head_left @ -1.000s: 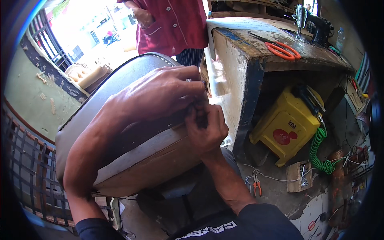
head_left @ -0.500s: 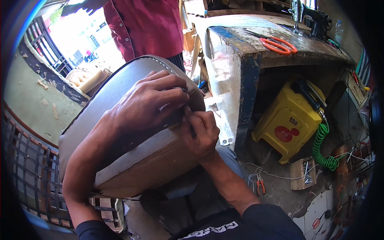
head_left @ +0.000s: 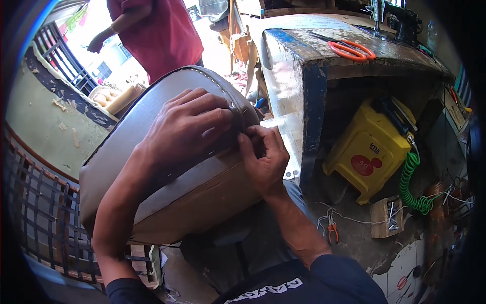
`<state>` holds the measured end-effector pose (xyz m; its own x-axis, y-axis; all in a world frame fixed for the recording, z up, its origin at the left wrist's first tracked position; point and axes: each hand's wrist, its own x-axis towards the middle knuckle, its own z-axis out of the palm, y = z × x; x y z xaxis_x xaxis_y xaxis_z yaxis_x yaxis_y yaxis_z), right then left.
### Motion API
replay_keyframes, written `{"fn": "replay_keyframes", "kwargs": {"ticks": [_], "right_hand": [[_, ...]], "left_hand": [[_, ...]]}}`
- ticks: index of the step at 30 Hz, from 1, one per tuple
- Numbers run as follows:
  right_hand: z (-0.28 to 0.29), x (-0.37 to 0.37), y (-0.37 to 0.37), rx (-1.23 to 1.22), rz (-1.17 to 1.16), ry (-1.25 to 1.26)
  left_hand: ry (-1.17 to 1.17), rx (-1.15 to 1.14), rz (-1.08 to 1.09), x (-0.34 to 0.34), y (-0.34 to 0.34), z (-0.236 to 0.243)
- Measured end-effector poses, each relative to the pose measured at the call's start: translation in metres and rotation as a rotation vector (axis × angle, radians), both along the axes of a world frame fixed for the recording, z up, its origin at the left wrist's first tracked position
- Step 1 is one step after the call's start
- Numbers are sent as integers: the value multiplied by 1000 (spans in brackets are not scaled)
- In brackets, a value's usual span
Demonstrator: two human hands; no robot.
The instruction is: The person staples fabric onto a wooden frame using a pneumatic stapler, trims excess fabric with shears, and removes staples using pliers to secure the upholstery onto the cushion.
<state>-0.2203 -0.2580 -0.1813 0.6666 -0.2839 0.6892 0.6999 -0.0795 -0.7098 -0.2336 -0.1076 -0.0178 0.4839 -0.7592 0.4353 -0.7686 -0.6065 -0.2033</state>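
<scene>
A large grey upholstered seat cushion (head_left: 121, 126), with pale stitches along its dark edge seam, rests tilted across my lap. My left hand (head_left: 190, 119) lies over its top face, fingers curled round the seamed edge and gripping the covering. Close beside those fingers, my right hand (head_left: 266, 154) is closed in a pinch against the side of the cushion near the seam. Whatever sits between the right thumb and fingertips is too small or hidden to make out. The underside of the left fingers is in shadow.
A worn wooden table (head_left: 316, 71) at right bears orange-handled scissors (head_left: 352, 49) and a sewing machine (head_left: 405, 23). Beneath it stands a yellow plastic stool (head_left: 372, 152) beside a green coiled hose (head_left: 414, 187). Pliers (head_left: 332, 231) lie on the floor. A person in red (head_left: 162, 40) stands beyond the cushion.
My right hand has moved slightly right and turned, its pinch a little farther from the left fingers. The left hand keeps its grip. The person in red has shifted left.
</scene>
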Motion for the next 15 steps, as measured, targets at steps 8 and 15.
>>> {"fn": "replay_keyframes", "kwargs": {"ticks": [8,15], "right_hand": [[-1,2,-19,-44,76,10],[-22,-7,-16,-73,65,66]], "left_hand": [[-156,12,71,-10,-9,-15],[-468,-452,342,-45,-40,-105]]}}
